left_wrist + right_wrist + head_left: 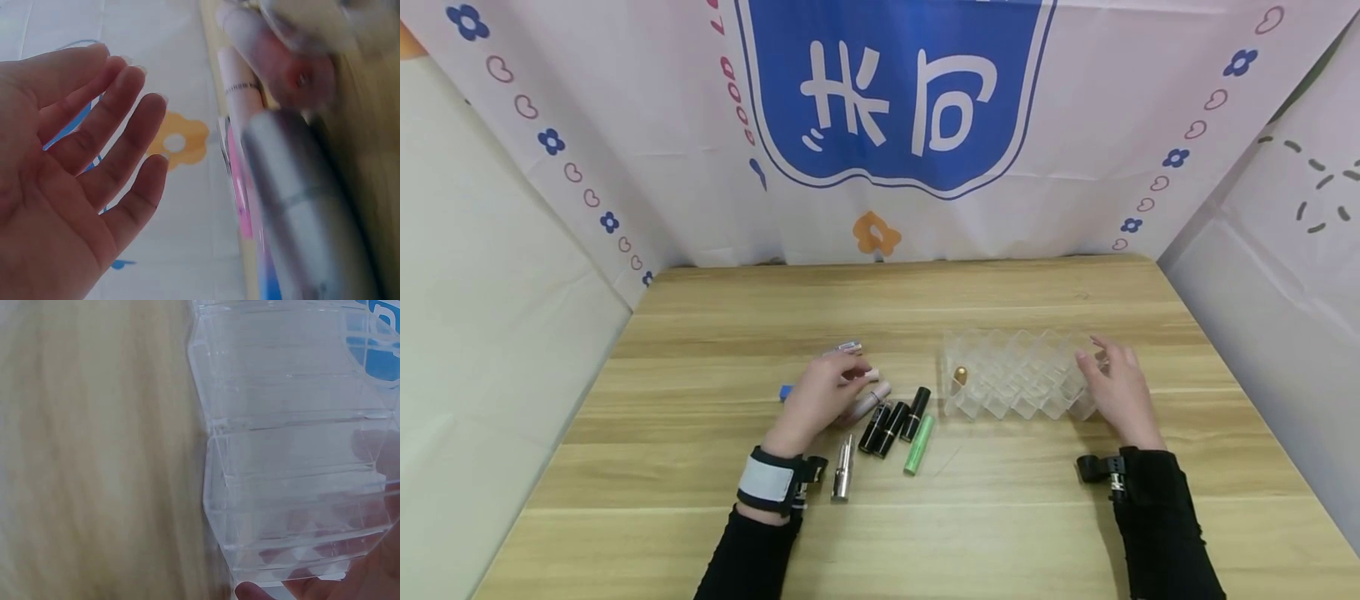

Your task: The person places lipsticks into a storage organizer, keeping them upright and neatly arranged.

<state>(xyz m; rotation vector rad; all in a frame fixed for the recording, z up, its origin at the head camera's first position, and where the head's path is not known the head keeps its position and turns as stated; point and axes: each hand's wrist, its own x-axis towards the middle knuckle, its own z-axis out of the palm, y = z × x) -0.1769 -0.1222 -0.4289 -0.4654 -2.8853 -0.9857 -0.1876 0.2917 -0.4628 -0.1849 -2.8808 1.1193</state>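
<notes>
My left hand hovers over a group of lipstick tubes at the middle of the table. In the left wrist view its fingers are loosely bent, with nothing between them. Close to it lie a pale pink tube, several black lipsticks, a silver tube and a green tube. My right hand holds the right end of a clear lipstick organizer with diamond-shaped compartments. One gold-topped lipstick stands in its left end.
Past my left hand lies another slim tube, and a blue end shows beside the hand. The wood-grain table meets a printed cloth backdrop at its far edge. White panels flank both sides.
</notes>
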